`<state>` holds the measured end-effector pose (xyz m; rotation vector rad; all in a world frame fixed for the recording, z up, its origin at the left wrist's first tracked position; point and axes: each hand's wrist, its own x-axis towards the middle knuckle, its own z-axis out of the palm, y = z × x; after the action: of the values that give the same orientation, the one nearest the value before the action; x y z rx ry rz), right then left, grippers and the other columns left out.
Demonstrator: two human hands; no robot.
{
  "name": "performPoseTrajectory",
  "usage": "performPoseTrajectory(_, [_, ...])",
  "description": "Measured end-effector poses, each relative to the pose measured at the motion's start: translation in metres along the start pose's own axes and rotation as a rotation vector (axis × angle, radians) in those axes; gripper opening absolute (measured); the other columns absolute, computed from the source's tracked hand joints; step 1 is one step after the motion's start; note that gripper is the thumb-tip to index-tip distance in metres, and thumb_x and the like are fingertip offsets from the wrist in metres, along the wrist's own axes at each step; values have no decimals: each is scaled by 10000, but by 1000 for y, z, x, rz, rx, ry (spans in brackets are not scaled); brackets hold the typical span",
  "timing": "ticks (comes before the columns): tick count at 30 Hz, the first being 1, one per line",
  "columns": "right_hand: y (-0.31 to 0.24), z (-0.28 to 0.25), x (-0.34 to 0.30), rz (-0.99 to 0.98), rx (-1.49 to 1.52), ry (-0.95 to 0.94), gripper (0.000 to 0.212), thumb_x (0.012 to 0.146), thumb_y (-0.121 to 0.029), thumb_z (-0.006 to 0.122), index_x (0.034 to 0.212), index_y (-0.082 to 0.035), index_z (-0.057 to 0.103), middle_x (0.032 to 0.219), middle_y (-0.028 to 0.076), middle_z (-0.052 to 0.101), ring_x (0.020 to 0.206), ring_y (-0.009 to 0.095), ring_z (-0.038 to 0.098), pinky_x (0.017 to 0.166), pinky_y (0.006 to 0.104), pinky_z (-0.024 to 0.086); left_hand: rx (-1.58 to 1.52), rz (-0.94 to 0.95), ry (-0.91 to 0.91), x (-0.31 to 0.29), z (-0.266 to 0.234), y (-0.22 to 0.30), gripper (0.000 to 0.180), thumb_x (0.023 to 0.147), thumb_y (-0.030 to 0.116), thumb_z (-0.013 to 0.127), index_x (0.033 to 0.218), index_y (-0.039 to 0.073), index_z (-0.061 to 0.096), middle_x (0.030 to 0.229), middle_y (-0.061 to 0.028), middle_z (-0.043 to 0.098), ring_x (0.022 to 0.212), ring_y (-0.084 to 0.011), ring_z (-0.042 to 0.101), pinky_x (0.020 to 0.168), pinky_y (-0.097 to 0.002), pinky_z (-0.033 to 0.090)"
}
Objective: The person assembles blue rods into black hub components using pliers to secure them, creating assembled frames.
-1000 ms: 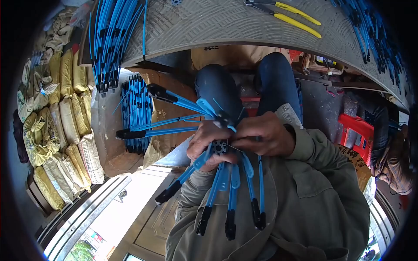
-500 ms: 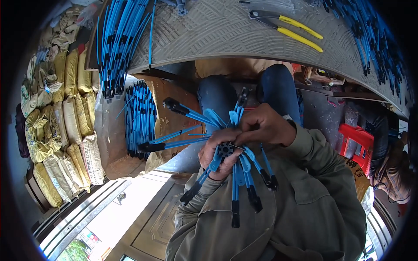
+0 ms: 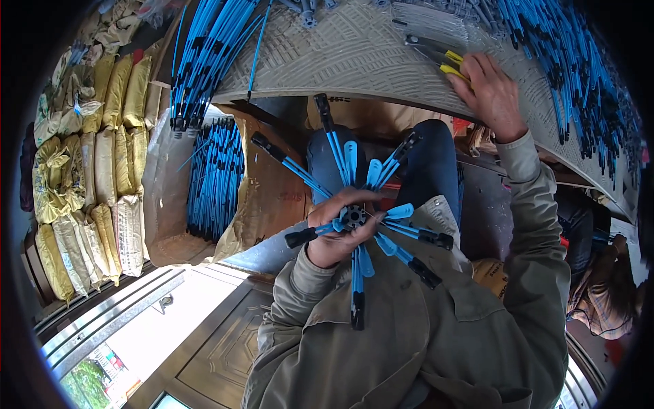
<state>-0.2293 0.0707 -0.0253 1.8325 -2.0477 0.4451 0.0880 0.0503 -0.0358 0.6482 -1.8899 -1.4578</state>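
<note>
My left hand (image 3: 334,235) is closed around the dark notched hub (image 3: 353,217) of what looks like an umbrella frame. Blue ribs (image 3: 305,176) with black end pieces fan out from the hub on all sides, above my lap. Flat blue paddle-shaped pieces (image 3: 350,158) stick out among them. On the tabletop, my right hand (image 3: 496,92) grips a pair of pliers (image 3: 452,61) by the yellow handles. The dark jaws of this tool point left, and the handle ends are hidden under my fingers.
Bundles of blue ribs lie at the table's left (image 3: 214,58) and right (image 3: 555,75). Grey hubs (image 3: 308,19) and a stack of thin wires (image 3: 432,24) sit farther back. An open sack (image 3: 255,198) holds more ribs. Filled yellow bags (image 3: 105,170) line the left; another person's sleeve (image 3: 599,300) shows at right.
My right hand has left the hub and reached up to the table, taking the pliers' handles. My left hand still holds the frame, whose ribs have shifted round.
</note>
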Motion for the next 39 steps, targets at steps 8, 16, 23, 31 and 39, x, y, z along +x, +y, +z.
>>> performPoseTrajectory(8, [-80, -60, -54, -91, 677, -148, 183, 775, -118, 640, 950, -114, 586, 1054, 102, 521, 979, 185, 547, 839, 377, 425, -127, -31, -112, 0, -18, -9, 367, 655, 64, 777, 983, 6, 622, 786, -72, 627, 681, -140, 608, 611, -241, 466])
performPoseTrajectory(16, [-99, -42, -31, -526, -159, 349, 206, 817, -181, 624, 1017, -220, 592, 1186, 7, 454, 1172, 208, 447, 1044, 500, 197, -121, 59, -150, 1, -17, -8, 430, 645, 101, 795, 1018, -7, 608, 890, -117, 658, 787, -193, 647, 692, -277, 503])
performPoseTrajectory(23, [-107, -31, -47, -478, -151, 296, 266, 870, -251, 554, 1131, -261, 505, 1212, 19, 419, 1184, 234, 436, 1035, 552, 163, -109, 58, -130, -1, -21, -6, 436, 636, 109, 800, 1011, -10, 612, 934, -134, 660, 805, -203, 652, 712, -285, 511])
performPoseTrajectory(31, [-128, -23, -80, -242, 61, 217, 302, 776, -248, 677, 1061, -230, 579, 1191, -21, 485, 1143, 160, 484, 1028, 515, 223, -50, 85, -53, -6, -18, -9, 417, 617, 163, 821, 937, -16, 624, 846, -109, 665, 750, -192, 651, 674, -271, 512])
performPoseTrajectory(39, [-108, -21, -59, -485, -77, 314, 208, 891, -187, 480, 1099, -172, 491, 1210, 55, 403, 1178, 254, 425, 1048, 541, 109, -19, -18, -96, -5, -18, -5, 381, 624, 156, 815, 943, 24, 654, 912, -107, 671, 808, -191, 657, 728, -278, 514])
